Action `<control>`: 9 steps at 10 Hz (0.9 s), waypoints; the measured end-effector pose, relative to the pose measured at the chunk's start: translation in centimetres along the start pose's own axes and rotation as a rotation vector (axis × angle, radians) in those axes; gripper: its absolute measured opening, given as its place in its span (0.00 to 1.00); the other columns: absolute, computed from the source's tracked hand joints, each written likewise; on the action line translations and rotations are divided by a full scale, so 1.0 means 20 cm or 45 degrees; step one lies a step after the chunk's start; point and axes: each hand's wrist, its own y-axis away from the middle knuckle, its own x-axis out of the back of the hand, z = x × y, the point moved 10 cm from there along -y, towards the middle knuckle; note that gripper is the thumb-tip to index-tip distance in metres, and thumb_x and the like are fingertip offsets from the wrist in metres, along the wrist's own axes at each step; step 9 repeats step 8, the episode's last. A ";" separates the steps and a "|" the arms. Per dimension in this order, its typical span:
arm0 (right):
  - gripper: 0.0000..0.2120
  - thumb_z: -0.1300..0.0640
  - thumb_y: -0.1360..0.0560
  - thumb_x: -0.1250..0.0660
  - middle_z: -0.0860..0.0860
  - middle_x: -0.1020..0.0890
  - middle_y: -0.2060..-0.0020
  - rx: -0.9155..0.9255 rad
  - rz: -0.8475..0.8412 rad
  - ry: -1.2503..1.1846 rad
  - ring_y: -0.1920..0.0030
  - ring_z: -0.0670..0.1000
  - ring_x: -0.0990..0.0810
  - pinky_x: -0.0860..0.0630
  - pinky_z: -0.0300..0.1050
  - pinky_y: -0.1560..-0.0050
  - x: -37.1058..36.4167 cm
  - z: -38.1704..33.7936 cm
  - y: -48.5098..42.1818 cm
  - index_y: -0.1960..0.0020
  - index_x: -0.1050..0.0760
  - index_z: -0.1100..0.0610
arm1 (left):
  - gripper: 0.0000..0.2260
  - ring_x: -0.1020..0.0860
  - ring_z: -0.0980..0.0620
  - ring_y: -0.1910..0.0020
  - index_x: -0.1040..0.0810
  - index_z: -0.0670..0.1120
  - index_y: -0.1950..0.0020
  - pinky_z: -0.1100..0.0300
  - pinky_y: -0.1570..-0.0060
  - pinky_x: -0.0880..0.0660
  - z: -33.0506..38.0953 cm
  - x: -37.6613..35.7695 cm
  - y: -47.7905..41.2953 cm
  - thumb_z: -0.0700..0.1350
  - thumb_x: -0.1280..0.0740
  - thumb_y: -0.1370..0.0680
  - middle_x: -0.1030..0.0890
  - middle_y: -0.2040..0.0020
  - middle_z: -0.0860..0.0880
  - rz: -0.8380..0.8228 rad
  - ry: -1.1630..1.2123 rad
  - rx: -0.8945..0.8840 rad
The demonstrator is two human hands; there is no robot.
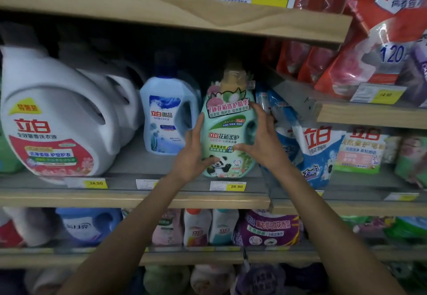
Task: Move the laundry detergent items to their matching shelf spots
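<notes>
Item: mint-green plastic detergent bottle with panda label (227, 133), upright on grey middle shelf (129, 167), above yellow 29.90 price tag (236, 186). Left hand (194, 153) and right hand (263, 142) flank it, fingers spread against its sides. Advice: square label forward, centre over tag.

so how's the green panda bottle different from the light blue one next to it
The green bottle has a tan cap and a panda on its label; the light blue bottle has a dark blue cap. The left hand and right hand flank the green one; the blue stands untouched. Both are upright on one shelf.
</notes>
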 end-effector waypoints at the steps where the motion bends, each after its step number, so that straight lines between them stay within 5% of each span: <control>1: 0.58 0.52 0.37 0.18 0.57 0.40 0.26 0.012 -0.019 0.085 0.27 0.57 0.37 0.32 0.59 0.30 0.01 -0.02 0.02 0.22 0.56 0.43 | 0.57 0.23 0.38 0.37 0.65 0.53 0.19 0.41 0.42 0.21 0.02 0.00 0.01 0.44 0.22 0.28 0.39 0.27 0.41 -0.018 -0.025 -0.029; 2: 0.59 0.50 0.35 0.20 0.58 0.41 0.26 0.001 -0.039 0.197 0.27 0.58 0.36 0.29 0.61 0.33 0.00 -0.05 0.04 0.21 0.60 0.44 | 0.56 0.22 0.40 0.39 0.66 0.55 0.19 0.42 0.43 0.21 0.03 0.00 0.03 0.45 0.23 0.27 0.40 0.25 0.42 -0.046 -0.038 -0.011; 3: 0.61 0.51 0.33 0.21 0.60 0.43 0.25 -0.013 -0.079 0.326 0.30 0.63 0.32 0.24 0.67 0.43 -0.01 -0.07 0.05 0.22 0.67 0.43 | 0.52 0.19 0.42 0.48 0.68 0.61 0.21 0.46 0.55 0.21 0.02 0.03 0.03 0.49 0.26 0.24 0.38 0.24 0.43 -0.099 -0.125 0.004; 5: 0.59 0.45 0.29 0.25 0.61 0.46 0.24 -0.089 -0.232 0.464 0.30 0.66 0.32 0.25 0.67 0.43 -0.01 -0.10 0.12 0.23 0.72 0.44 | 0.41 0.19 0.39 0.59 0.64 0.60 0.20 0.48 0.64 0.23 0.05 0.16 0.08 0.55 0.35 0.19 0.29 0.32 0.40 -0.198 -0.313 -0.045; 6: 0.56 0.44 0.27 0.27 0.60 0.48 0.23 -0.183 -0.335 0.648 0.27 0.66 0.38 0.28 0.65 0.38 0.01 -0.13 0.18 0.21 0.70 0.50 | 0.35 0.20 0.38 0.51 0.56 0.54 0.17 0.51 0.64 0.28 0.10 0.22 0.10 0.58 0.40 0.17 0.28 0.34 0.41 -0.204 -0.478 -0.022; 7: 0.51 0.41 0.27 0.29 0.60 0.49 0.23 -0.276 -0.512 0.767 0.26 0.65 0.41 0.32 0.63 0.34 0.01 -0.17 0.25 0.20 0.62 0.50 | 0.28 0.23 0.37 0.39 0.43 0.51 0.20 0.44 0.51 0.24 0.12 0.27 0.12 0.60 0.42 0.17 0.28 0.34 0.41 -0.290 -0.644 0.085; 9: 0.46 0.39 0.26 0.31 0.58 0.50 0.22 -0.302 -0.686 0.793 0.25 0.64 0.43 0.35 0.62 0.31 0.01 -0.23 0.29 0.20 0.55 0.48 | 0.26 0.28 0.36 0.34 0.38 0.47 0.24 0.43 0.42 0.26 0.11 0.31 0.14 0.60 0.42 0.17 0.29 0.33 0.41 -0.461 -0.802 0.272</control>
